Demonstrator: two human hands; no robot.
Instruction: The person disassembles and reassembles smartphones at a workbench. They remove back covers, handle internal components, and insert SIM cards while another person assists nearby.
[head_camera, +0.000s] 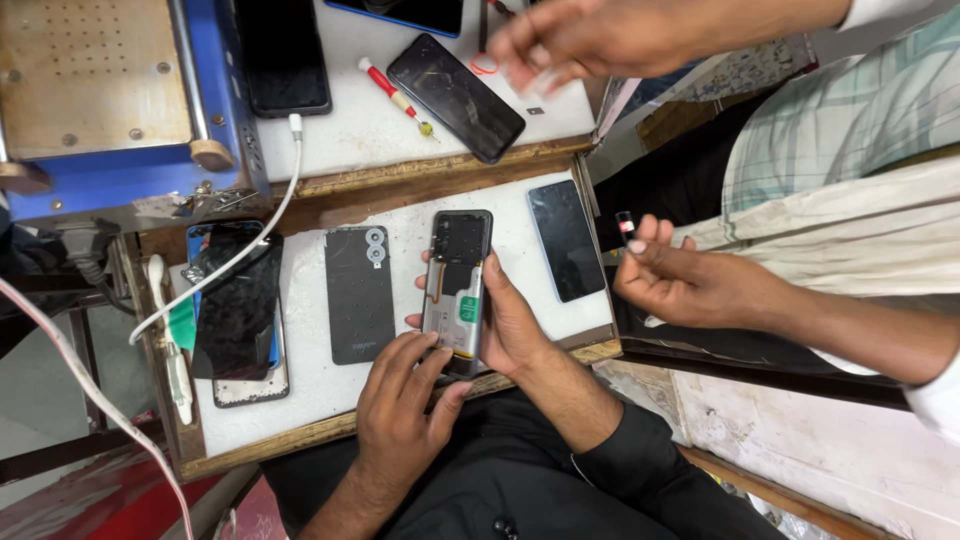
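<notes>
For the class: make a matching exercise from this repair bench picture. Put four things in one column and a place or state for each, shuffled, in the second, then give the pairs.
Things
1. opened phone
2. red-handled screwdriver
3. black back cover
4. white cable

Places or states
A. lies flat on the white mat, left of the hands
B. runs across the cracked screen at the left
C. held between the left hand and right hand
D. lies on the upper mat beside a dark phone

Pairs: 1-C, 2-D, 3-A, 4-B
</notes>
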